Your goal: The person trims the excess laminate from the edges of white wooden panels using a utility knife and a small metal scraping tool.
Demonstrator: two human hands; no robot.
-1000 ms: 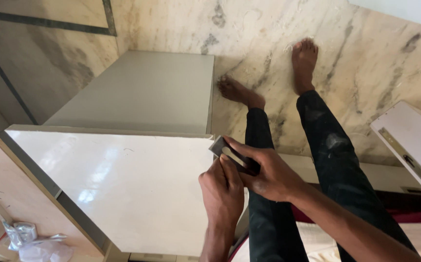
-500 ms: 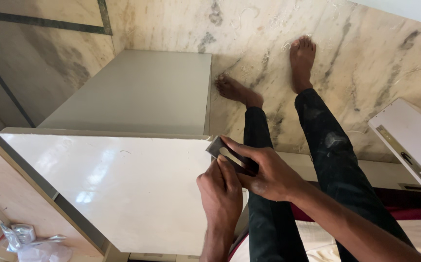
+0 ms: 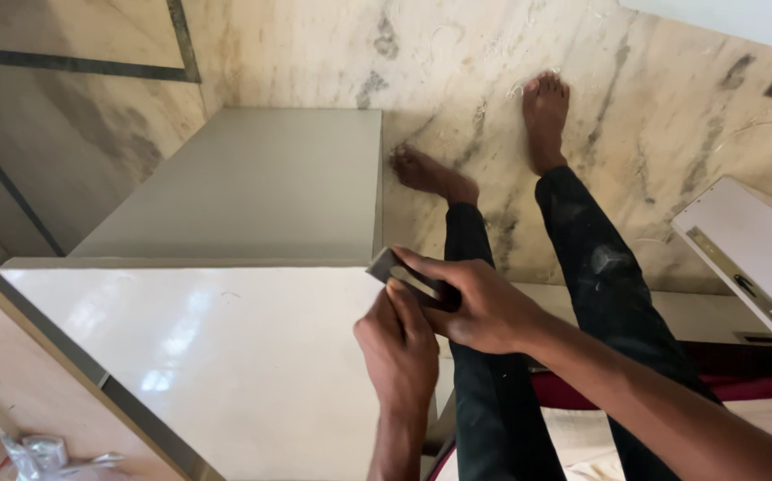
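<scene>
Both hands stay put since a second ago: the right hand (image 3: pixel 484 307) grips a small grey block (image 3: pixel 397 269) against the glossy white panel's (image 3: pixel 208 356) corner edge, the left hand (image 3: pixel 399 347) clenched just beneath it.

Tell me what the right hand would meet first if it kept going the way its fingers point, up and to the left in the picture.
Probably the top corner of the glossy white panel: the right hand already presses a small flat grey tool against that edge, beside the left hand. Beyond lies the grey cabinet side; depth is unclear.
</scene>
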